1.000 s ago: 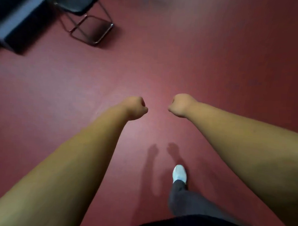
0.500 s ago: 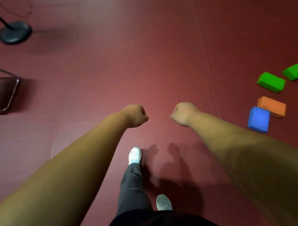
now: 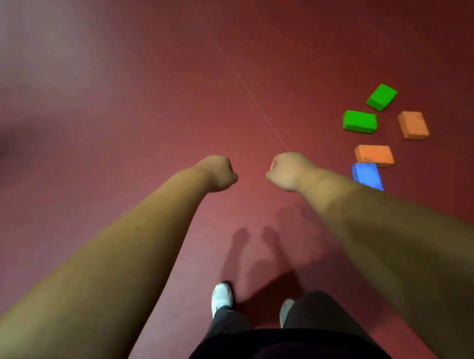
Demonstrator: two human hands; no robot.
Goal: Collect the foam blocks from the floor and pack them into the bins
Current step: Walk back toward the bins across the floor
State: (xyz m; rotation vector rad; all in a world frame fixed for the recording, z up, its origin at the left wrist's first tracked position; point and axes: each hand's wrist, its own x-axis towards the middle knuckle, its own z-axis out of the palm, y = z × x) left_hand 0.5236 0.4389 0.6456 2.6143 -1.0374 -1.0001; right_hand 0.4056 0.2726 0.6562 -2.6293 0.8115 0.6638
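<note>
Both the left hand (image 3: 220,173) and the right hand (image 3: 286,170) are held out as empty clenched fists above the red floor (image 3: 152,94), while two green blocks (image 3: 359,121), two orange blocks (image 3: 374,155) and a blue block (image 3: 366,175) are seen lying loosely clustered on it to the right.

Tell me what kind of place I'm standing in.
Probably an indoor activity or play room, though little shows: a smooth dark red floor with a thin seam, and a green block, an orange block and a blue block loose on it.
</note>
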